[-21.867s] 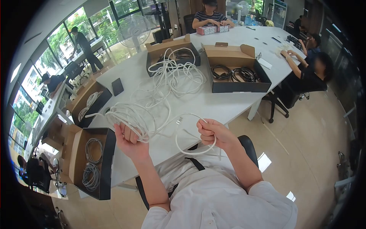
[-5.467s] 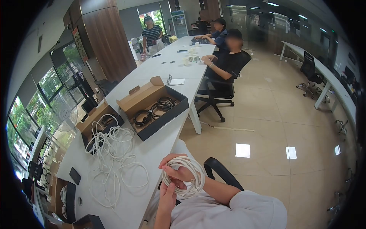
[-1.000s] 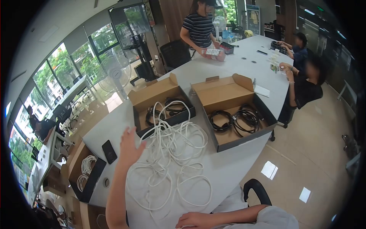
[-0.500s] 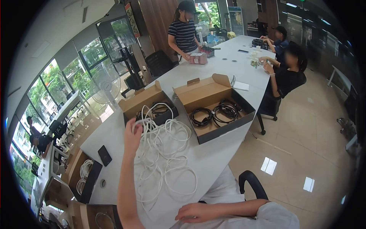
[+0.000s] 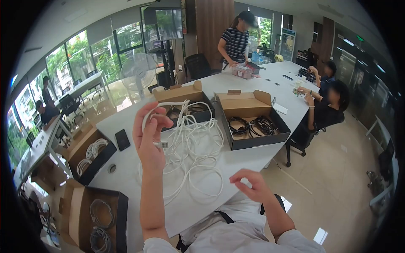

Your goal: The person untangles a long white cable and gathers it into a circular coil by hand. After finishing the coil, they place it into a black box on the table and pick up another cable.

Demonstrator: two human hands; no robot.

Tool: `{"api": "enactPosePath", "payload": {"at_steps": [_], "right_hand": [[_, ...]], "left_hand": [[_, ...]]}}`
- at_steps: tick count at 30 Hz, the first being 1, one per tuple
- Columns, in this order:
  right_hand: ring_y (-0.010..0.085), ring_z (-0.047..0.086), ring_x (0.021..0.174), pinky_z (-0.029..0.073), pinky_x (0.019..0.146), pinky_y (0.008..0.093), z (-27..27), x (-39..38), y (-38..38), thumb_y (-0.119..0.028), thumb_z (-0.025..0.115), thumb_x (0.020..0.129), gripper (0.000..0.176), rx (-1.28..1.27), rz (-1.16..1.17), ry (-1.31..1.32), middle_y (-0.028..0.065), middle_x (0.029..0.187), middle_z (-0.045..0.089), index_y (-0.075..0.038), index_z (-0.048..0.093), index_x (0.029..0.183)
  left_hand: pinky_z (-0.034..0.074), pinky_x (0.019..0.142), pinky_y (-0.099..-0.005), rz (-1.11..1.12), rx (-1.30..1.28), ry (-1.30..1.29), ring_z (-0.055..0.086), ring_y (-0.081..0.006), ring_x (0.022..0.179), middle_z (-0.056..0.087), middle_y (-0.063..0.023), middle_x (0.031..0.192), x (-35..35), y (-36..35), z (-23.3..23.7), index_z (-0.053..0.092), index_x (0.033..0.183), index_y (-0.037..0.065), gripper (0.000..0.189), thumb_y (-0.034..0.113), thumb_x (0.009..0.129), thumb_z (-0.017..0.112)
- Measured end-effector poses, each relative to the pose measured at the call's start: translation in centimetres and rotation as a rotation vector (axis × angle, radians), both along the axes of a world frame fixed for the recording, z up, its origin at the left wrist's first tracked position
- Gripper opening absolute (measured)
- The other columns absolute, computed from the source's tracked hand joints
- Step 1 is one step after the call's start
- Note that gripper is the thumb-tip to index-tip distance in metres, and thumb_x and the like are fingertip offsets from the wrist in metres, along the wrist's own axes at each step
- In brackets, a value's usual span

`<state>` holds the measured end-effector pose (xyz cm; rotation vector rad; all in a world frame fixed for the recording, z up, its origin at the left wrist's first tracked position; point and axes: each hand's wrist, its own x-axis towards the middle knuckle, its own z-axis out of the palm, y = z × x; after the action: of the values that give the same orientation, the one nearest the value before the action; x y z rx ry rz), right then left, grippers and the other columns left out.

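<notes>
The left hand [image 5: 149,134] is up in the air, over the big white table [image 5: 126,120]. Its thumb and fingers pinch a long thin white cable [image 5: 195,145] near one end. The small plug [image 5: 160,144] at that end sticks out just under the thumb. From the hand the cable loops up and then falls down to the table. Most of it lies there in a messy pile of loops, right in front of the person.

The right hand [image 5: 249,186] is low, near the table edge. It holds nothing. Its fingers are loose and a bit curled, and it does not touch the cable.

Behind the pile stands an open brown cardboard box with black sides [image 5: 258,141]. Black coiled cables [image 5: 251,125] lie inside it. A second open cardboard box [image 5: 182,93] stands just beside it, and part of the white cable reaches up to it. A flat black phone [image 5: 122,139] lies on the table to the left.

It looks like the step now is finding the end of the white cable and lifting it out of the pile. The next move needs the free right hand to take the cable a bit lower down. It also needs slow pulls, because the loops cross each other and could snag into a knot.
</notes>
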<state>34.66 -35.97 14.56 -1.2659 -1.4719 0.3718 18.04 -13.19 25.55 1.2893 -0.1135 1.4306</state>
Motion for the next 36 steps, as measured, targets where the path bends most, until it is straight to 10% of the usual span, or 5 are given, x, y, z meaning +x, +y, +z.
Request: {"api": "enactPosePath", "payload": {"at_steps": [11, 17, 22, 29, 36], "right_hand": [[0.0112, 0.057, 0.09, 0.046, 0.075, 0.0246, -4.2, 1.6, 8.7, -0.003, 0.06, 0.087, 0.025, -0.06, -0.328, 0.125, 0.0046, 0.103, 0.061, -0.003, 0.06, 0.112], [0.0087, 0.054, 0.087, 0.043, 0.067, 0.0209, -7.3, 6.4, 16.5, -0.009, 0.058, 0.091, 0.024, 0.096, -0.487, 0.107, 0.0027, 0.101, 0.062, -0.002, 0.06, 0.113], [0.0097, 0.055, 0.079, 0.044, 0.072, 0.0236, -4.9, 5.2, 21.3, -0.023, 0.044, 0.099, 0.03, 0.066, -0.42, 0.064, 0.0049, 0.091, 0.061, -0.001, 0.062, 0.109], [0.0117, 0.055, 0.071, 0.046, 0.065, 0.0259, -5.8, 6.2, 25.2, -0.019, 0.044, 0.096, 0.029, -0.28, -0.147, 0.199, 0.0047, 0.088, 0.061, -0.002, 0.062, 0.111], [0.0136, 0.057, 0.074, 0.048, 0.068, 0.0265, -5.5, 9.0, 24.9, -0.011, 0.055, 0.089, 0.018, -0.469, 0.097, -0.081, 0.004, 0.088, 0.059, -0.005, 0.061, 0.105]], "left_hand": [[0.045, 0.056, -0.0311, -0.484, 0.117, -0.325, 0.055, -0.0243, 0.064, 0.049, -0.0172, 0.098, -8.2, -2.2, 0.9, 0.047, 0.111, 0.005, 0.022, 0.019, 0.094, 0.043], [0.04, 0.054, -0.0271, -0.396, 0.208, -0.265, 0.048, -0.0143, 0.054, 0.044, -0.0084, 0.092, -12.4, -2.0, 2.2, 0.047, 0.107, 0.013, 0.01, 0.016, 0.098, 0.043], [0.042, 0.031, -0.0225, -0.568, 0.037, -0.474, 0.049, -0.0115, 0.041, 0.046, -0.007, 0.073, -14.6, -2.7, 2.9, 0.055, 0.073, 0.01, 0.018, 0.006, 0.09, 0.05], [0.042, 0.04, -0.0181, -0.291, 0.123, -0.761, 0.052, -0.0103, 0.043, 0.05, -0.0012, 0.064, -17.6, -2.4, 2.0, 0.061, 0.071, 0.014, 0.014, 0.003, 0.08, 0.066], [0.045, 0.05, -0.0268, -0.168, 0.384, -0.235, 0.057, -0.0134, 0.056, 0.056, -0.0039, 0.068, -15.8, -1.1, 1.9, 0.062, 0.071, 0.011, 0.018, 0.018, 0.087, 0.059]]}}
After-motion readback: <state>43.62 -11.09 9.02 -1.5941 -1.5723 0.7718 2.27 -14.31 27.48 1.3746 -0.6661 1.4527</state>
